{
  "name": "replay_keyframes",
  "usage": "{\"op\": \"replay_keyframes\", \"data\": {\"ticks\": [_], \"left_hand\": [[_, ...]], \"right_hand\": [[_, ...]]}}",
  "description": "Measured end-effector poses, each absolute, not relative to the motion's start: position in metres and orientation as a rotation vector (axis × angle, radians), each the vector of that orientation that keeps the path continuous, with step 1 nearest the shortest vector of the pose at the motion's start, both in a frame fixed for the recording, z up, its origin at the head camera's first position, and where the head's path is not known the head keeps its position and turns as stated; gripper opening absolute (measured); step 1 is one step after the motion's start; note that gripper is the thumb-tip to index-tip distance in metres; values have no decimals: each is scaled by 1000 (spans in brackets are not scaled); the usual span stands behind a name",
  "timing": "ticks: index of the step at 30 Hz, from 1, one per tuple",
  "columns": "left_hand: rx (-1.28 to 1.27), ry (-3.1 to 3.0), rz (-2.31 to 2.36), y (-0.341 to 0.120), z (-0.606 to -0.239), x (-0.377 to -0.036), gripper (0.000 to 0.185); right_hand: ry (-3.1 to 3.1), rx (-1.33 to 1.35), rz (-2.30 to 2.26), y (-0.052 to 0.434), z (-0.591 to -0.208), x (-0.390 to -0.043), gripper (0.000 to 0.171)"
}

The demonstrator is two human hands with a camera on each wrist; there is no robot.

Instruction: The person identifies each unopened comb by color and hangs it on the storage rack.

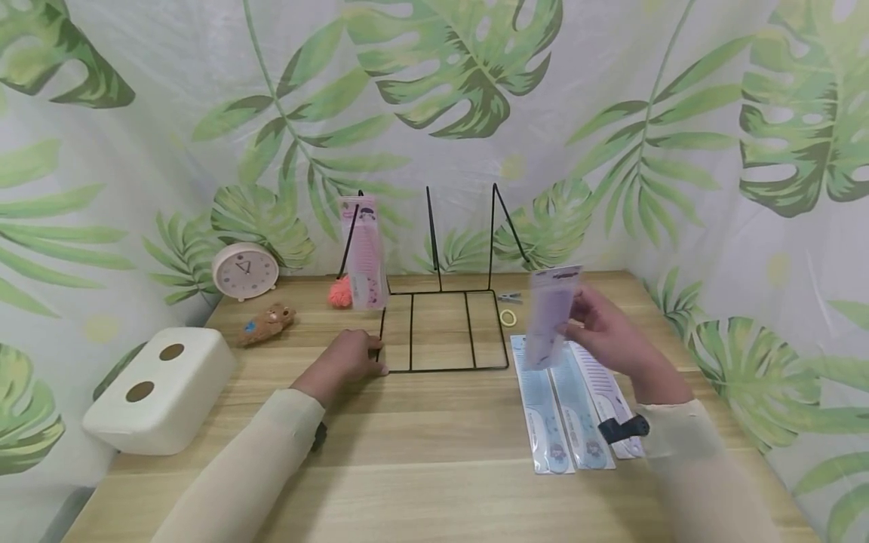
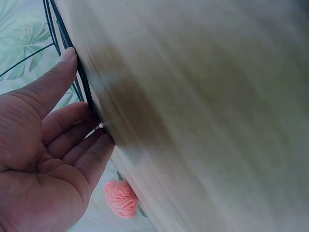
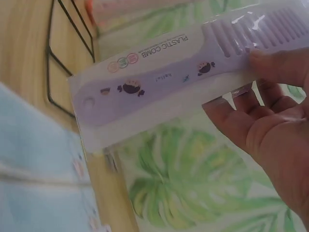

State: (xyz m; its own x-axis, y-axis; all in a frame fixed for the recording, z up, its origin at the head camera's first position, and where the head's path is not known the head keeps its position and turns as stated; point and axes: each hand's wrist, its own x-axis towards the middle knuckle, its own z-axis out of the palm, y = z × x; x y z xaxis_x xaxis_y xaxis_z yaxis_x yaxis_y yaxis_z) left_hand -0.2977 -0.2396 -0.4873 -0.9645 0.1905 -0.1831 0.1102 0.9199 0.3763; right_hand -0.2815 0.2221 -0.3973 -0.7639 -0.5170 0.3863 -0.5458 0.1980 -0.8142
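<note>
From my head, I see my right hand (image 1: 611, 332) up off the surface (image 1: 434, 452), pinching a purple comb (image 1: 551, 317) in its clear bag. I hold it only by one end, so it could slip out or swing and bump the black wire rack (image 1: 441, 332) that sits to the left of this hand. Three more combs (image 1: 577, 407) lie flat right under my right hand. My left hand (image 1: 349, 358) rests on the surface with its fingers at the rack's near left corner. A pink comb (image 1: 366, 253) stands in the rack just past that hand. If I nudge the rack, I think the pink comb could tip over.

At my left wrist, my fingers (image 2: 72, 140) are mostly straight and touch the thin wire (image 2: 72, 58). They press it and do not curl around it, so the rack could slide. A fuzzy orange ball (image 2: 120, 198) is near my fingertips.

At my right wrist, my thumb (image 3: 280, 65) and fingers squeeze the teeth end of the purple comb (image 3: 159, 72). The bag looks smooth and slippery, so my pinch could give.
</note>
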Motion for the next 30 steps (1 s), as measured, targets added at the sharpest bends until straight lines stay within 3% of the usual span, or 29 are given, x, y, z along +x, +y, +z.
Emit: {"op": "replay_keyframes", "data": {"ticks": [7,15,30], "left_hand": [[201,2872,545,-242,-493,-299,62],[203,2877,554,-242,-494,-299,61],[232,2881,534,-240,-491,-300,60]], "right_hand": [[-2490,1035,1741,156,-401,-273,41],[-2620,1019,1741,96,-406,-271,46],[-2662,951,1704,79,-410,-274,39]]}}
